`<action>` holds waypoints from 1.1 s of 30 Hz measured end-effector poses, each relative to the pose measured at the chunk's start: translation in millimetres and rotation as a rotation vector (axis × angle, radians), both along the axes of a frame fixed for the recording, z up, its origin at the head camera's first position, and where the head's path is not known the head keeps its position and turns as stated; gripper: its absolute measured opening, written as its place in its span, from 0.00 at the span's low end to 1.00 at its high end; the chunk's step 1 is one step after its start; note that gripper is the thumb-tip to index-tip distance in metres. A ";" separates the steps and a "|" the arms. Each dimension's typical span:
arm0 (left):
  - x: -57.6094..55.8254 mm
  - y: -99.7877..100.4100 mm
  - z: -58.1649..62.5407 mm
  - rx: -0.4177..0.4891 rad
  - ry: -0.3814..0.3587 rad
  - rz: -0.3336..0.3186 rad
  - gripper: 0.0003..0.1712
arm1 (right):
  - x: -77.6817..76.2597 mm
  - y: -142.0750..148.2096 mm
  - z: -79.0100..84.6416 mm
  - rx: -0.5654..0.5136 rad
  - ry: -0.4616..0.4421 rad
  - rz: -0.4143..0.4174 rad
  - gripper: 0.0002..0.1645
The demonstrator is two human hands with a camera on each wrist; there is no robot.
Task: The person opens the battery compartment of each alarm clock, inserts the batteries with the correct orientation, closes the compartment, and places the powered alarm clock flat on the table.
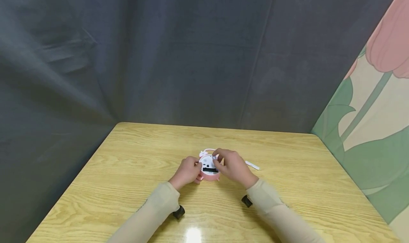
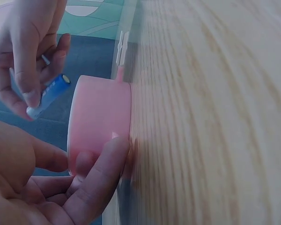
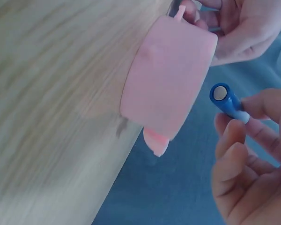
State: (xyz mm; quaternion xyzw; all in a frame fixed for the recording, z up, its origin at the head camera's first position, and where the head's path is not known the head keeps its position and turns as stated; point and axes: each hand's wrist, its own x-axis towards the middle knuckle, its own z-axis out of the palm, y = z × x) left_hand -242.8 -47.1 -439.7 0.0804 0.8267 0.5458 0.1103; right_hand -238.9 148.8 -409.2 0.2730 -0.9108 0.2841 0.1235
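Observation:
A pink alarm clock (image 1: 210,177) lies on the table with its white back up and a dark battery slot (image 1: 210,170) uncovered. My left hand (image 1: 187,171) holds the clock's left side, thumb near the back rim and fingers along the pink casing (image 2: 103,112). Over the back, my right hand (image 1: 235,167) pinches a blue and white battery (image 3: 228,103) between thumb and fingers. In the left wrist view the battery (image 2: 54,93) hangs tilted, apart from the clock. The clock's face is hidden underneath.
A small white strip (image 1: 252,165) lies on the wooden table (image 1: 143,147), just right of my right hand. A dark curtain (image 1: 191,58) hangs behind the table's far edge. A flower-patterned wall (image 1: 367,129) stands to the right.

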 end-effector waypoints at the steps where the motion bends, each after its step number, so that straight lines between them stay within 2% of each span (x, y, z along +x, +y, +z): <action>1: 0.2 -0.1 0.4 -0.001 -0.001 -0.002 0.17 | 0.4 -1.8 -0.5 0.010 0.015 0.011 0.07; 3: 0.8 -0.2 1.2 -0.002 0.001 -0.003 0.17 | 1.4 -4.6 -1.4 0.042 0.059 0.032 0.07; 9: 1.4 -0.7 1.5 0.003 0.015 -0.007 0.15 | 2.2 -9.4 -4.3 0.187 0.271 0.087 0.07; 13: 1.2 -1.5 1.5 0.008 0.014 -0.014 0.15 | 2.5 -9.7 -7.0 0.255 0.339 0.124 0.08; 19: 1.3 -2.0 1.4 0.008 0.009 -0.017 0.15 | 3.8 -8.2 -10.8 0.348 0.372 0.146 0.08; 26: 2.4 -1.8 3.2 0.019 0.000 -0.009 0.14 | 5.9 -10.1 -13.9 0.409 0.402 0.162 0.10; 33: 3.8 -1.6 2.0 0.029 0.012 -0.007 0.14 | 7.7 -13.3 -15.0 0.413 0.357 0.179 0.10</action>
